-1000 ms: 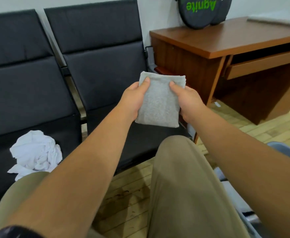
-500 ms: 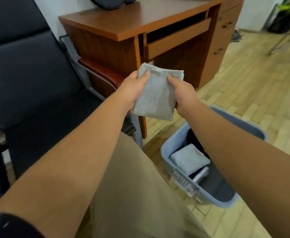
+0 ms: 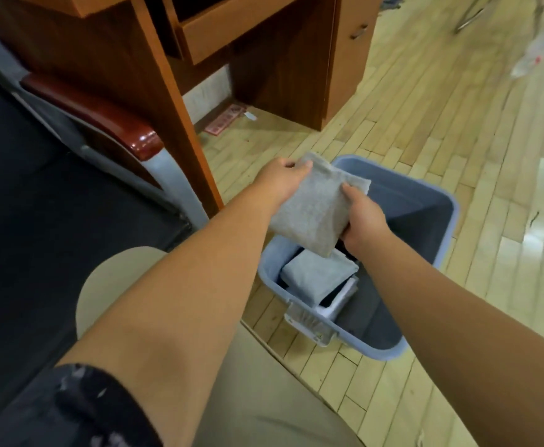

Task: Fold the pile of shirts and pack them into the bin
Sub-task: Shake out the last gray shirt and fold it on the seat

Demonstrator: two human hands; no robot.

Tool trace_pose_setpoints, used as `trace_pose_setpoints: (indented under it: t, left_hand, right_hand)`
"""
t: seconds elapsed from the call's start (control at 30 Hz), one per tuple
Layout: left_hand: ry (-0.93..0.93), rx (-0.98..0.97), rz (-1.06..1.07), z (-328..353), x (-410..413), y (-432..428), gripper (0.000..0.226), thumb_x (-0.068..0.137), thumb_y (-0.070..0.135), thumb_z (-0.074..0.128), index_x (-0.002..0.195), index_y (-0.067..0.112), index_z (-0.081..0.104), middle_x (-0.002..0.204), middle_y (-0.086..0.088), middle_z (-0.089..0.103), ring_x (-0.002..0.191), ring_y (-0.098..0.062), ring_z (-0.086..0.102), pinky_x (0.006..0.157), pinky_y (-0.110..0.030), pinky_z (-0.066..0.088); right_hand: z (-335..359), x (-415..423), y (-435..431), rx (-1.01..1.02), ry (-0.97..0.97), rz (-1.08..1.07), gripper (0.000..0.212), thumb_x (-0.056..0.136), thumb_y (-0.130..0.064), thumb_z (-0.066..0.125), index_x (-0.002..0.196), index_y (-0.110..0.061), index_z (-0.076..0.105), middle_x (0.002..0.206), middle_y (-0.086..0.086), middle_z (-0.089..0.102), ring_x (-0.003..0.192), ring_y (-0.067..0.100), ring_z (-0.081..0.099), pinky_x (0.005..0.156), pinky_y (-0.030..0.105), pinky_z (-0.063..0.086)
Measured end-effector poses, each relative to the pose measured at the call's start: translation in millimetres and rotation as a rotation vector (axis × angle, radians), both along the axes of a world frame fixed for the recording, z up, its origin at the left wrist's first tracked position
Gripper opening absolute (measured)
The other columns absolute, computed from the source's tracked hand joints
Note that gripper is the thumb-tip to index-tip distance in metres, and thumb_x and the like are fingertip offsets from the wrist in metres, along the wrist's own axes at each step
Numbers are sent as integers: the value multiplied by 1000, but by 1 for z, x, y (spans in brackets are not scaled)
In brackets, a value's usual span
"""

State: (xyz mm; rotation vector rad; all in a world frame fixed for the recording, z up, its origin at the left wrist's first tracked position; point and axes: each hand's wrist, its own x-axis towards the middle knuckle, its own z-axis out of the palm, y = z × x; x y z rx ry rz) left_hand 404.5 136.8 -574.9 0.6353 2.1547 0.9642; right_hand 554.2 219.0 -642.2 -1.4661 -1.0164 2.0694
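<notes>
Both grips are closed on the folded grey shirt [image 3: 312, 214]. The left grip [image 3: 283, 179] pinches its upper far corner with the thumb on top, and the right grip [image 3: 364, 221] clamps the opposite edge, thumb on top and fingers curled underneath. The shirt hangs in the air between them, over the left part of the blue bin [image 3: 451, 201] and just above the stack of folded shirts [image 3: 315, 275] already lying inside.

From left to right, these are my worries. The left pinch takes only a corner, so if that side lets go first I'd expect the layers to fan open and the fold to be lost. The bundle is tilted, with its lower end toward me. Dropped from this height, it could land askew on the stack or slide off onto the bin floor to the right. The stack sits close to the near wall, so lowering carelessly might catch the rim or push the top piece out of square.

The shirt looks like a compact rectangle of heathered grey knit, soft and fairly thick. Layers show at the far edge, and I can see no loose sleeves.
</notes>
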Motion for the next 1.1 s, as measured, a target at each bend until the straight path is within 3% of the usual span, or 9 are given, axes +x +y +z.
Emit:
trace_pose_setpoints:
  t: [0.07,0.13,0.23,0.3,0.43,0.57,0.8,0.9,1.1]
  left_hand:
    - [53,-178,-37,-24,6,-10,71,102,56,57,157,13,43,153,-10,53,134,-33,55,101,-38,46]
    - [88,-356,-100,-50,6,-26,67,105,53,52,152,6,46,145,-16,57,122,-34,60,85,-35,44]
    - [69,-492,-207,-72,-3,-36,61,104,57,50,139,8,58,126,-14,68,104,-29,67,84,-38,55]
    - [57,-463,-230,-74,-7,-33,57,104,57,49,135,10,59,118,-12,70,106,-29,68,94,-44,57]
    - [12,-413,-212,-78,-8,-30,57,102,58,50,140,16,56,114,-8,70,105,-26,70,96,-48,58]
    - [-30,-360,-193,-75,-7,-32,58,104,56,50,148,19,53,117,-3,70,105,-21,69,97,-47,58]
    - [-155,-229,-106,-52,-10,-41,49,109,46,51,146,14,53,125,-2,70,109,-19,69,99,-43,56]
    - [-179,-181,-68,-45,-14,-54,51,108,45,53,148,13,53,129,-3,69,108,-19,70,104,-46,55]
    - [-176,-108,91,-3,-38,-99,35,107,33,54,132,9,58,119,-1,72,101,-19,72,97,-41,58]
  right_hand:
    - [-40,16,-4,-84,-128,81,48,89,-49,74,129,-24,63,124,5,72,108,33,71,94,51,58]
    - [-77,38,-9,-164,-349,177,47,97,-45,67,133,-17,57,125,11,64,109,36,67,95,50,56]
    - [-107,56,-10,-150,-516,183,25,100,-29,58,119,-12,55,95,10,56,82,29,58,93,44,54]
    - [-112,53,-9,-88,-511,198,25,97,-28,59,120,-16,59,96,6,58,88,28,59,97,47,56]
    - [-101,37,-11,-90,-456,167,38,103,-32,59,136,-12,58,125,7,64,104,25,69,91,41,58]
    - [-92,22,-12,-93,-418,184,41,101,-27,58,138,-10,57,115,4,68,106,22,69,95,39,57]
    - [-64,-2,-26,-7,-362,255,33,101,-29,58,127,-11,64,120,3,70,101,21,70,83,38,58]
    - [-47,-19,-34,53,-328,281,29,99,-30,59,120,-12,68,115,4,72,100,22,72,92,42,59]
    - [8,-75,-78,203,-246,442,28,101,-32,58,114,-11,71,111,3,78,100,22,75,95,42,61]
